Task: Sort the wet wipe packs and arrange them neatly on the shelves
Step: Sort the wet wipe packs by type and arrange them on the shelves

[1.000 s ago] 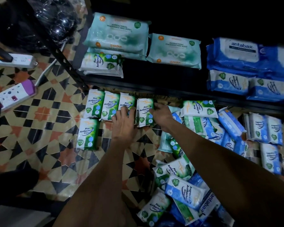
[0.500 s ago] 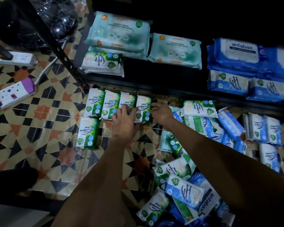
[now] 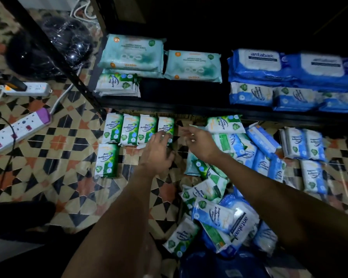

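Note:
Several green pine wipe packs stand in a row (image 3: pixel 138 128) on the tiled floor under the black shelf (image 3: pixel 189 106), with one more green pack (image 3: pixel 107 159) below them. My left hand (image 3: pixel 158 151) lies with loose fingers over the lower edge of the rightmost green pack (image 3: pixel 166 126). My right hand (image 3: pixel 199 142) hovers just right of it, fingers relaxed, holding nothing. A mixed heap of green and blue packs (image 3: pixel 219 207) lies to the right. On the shelf sit teal packs (image 3: pixel 133 53), a green stack (image 3: pixel 118 85) and blue packs (image 3: pixel 289 77).
Two power strips (image 3: pixel 18 129) (image 3: pixel 28 88) with cables lie on the floor at the left. A dark plastic-wrapped object (image 3: pixel 54 49) sits beyond the shelf's slanted black post (image 3: pixel 54 55). Blue packs (image 3: pixel 305 145) are lined up at the far right.
Both hands have come off the rightmost green pack after pushing it against the row. My right hand has lifted and moved right; my left hand has drawn back slightly.

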